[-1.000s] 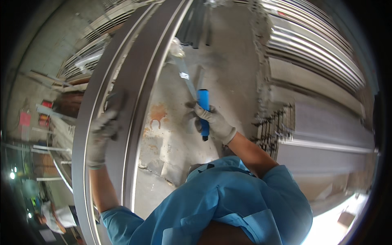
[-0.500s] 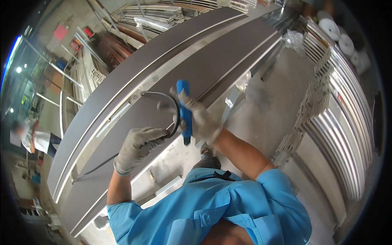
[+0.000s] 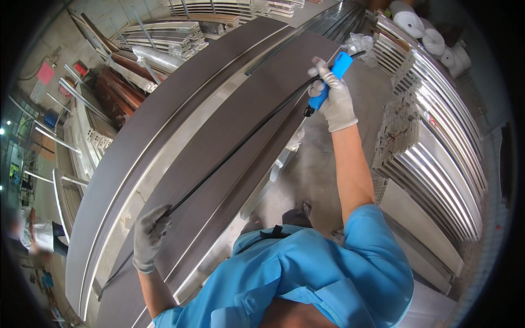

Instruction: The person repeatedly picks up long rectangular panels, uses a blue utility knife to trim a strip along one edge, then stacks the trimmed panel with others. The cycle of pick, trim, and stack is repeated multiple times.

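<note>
In a grey work glove, my left hand (image 3: 146,240) is closed round a long black flexible strip (image 3: 229,154), like a rubber seal, at the lower left. The strip runs taut and slanting up to my right hand (image 3: 338,105), also gloved, and its end sticks out past that hand. My right fingers are wrapped round a blue-handled tool (image 3: 342,65) with a black tip; its exact kind is hard to tell. Beneath the strip lies a long dark brown panel (image 3: 219,131). Beyond my left hand the strip trails over the panel's left part.
A second dark panel (image 3: 131,126) lies beyond, parallel. Stacked metal profiles (image 3: 437,164) rise at the right, with white rolls (image 3: 407,22) behind them. More profiles and brown boards (image 3: 112,90) stand at the far left. A person (image 3: 41,232) is at the left edge.
My hands have moved apart, the right one up and to the right with the blue-handled tool, the left one down and left. The strip, looped before, is now stretched straight between them.
</note>
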`<state>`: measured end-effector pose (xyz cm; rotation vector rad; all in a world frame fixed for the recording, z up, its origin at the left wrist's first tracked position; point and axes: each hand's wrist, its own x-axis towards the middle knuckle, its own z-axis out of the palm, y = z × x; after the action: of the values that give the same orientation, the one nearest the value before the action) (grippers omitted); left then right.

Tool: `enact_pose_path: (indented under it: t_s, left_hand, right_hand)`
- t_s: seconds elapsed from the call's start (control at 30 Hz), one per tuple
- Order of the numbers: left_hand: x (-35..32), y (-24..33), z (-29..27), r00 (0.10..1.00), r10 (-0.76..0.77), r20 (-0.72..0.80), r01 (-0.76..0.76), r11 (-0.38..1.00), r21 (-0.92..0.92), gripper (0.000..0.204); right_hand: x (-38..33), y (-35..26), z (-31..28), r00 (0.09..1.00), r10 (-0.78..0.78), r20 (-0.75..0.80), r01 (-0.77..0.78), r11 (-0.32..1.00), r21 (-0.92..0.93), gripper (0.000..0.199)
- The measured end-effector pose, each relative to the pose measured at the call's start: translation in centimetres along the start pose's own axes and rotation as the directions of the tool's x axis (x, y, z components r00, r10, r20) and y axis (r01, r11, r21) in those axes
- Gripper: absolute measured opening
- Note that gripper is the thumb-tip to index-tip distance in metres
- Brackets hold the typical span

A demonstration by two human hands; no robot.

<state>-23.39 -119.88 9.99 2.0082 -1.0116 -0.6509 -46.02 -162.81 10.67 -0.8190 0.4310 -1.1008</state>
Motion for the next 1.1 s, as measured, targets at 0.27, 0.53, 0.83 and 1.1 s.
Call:
enact_pose_path:
  t_s: [0.27,0.53,0.83,1.1]
  left_hand:
    - [14.8,11.3,15.4,0.951,0.308,-0.014,-0.308,0.951,-0.008,0.03]
    - [23.6,19.7,27.4,0.883,0.415,-0.218,-0.404,0.91,0.095,0.018]
    - [29.7,23.4,34.5,0.874,0.397,-0.28,-0.355,0.915,0.191,0.017]
    - [33.0,25.1,38.7,0.899,0.315,-0.303,-0.311,0.948,0.061,0.014]
  right_hand:
    - [4.8,0.1,-3.4,0.898,0.141,0.417,-0.082,0.984,-0.156,0.026]
    - [14.2,-6.0,-13.0,0.966,0.196,0.168,-0.138,0.943,-0.302,0.017]
    - [19.6,-8.2,-21.9,0.993,0.12,0.011,-0.112,0.954,-0.277,0.02]
    - [24.3,-8.3,-26.1,0.994,0.008,-0.11,-0.026,0.986,-0.167,0.026]
